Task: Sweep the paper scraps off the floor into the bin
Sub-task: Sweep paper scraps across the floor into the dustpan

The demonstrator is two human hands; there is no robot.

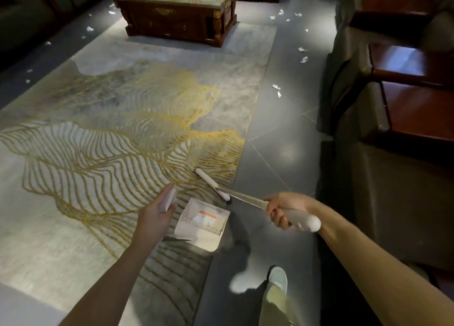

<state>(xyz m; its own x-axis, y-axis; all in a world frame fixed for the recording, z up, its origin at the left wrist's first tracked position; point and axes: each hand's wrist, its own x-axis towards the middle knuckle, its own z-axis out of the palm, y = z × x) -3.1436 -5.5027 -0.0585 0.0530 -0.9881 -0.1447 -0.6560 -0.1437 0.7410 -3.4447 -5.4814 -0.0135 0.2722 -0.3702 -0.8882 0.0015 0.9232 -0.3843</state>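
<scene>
Holding dustpan (202, 231) (orange label inside), left grip (152, 219) curls round its handle; right grip (282, 209) clasps broom (212, 184).

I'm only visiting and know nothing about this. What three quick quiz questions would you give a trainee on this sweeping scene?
1. True or false: the left hand holds the dustpan by its handle, and the right hand grips the broom.
2. Where do most of the paper scraps lie? A. inside the dustpan. B. on the dark floor beside the rug. C. in the middle of the rug.
3. Fill in: the broom's head is over the edge of the ____.

Key: 1 true; 2 B; 3 rug.
</scene>
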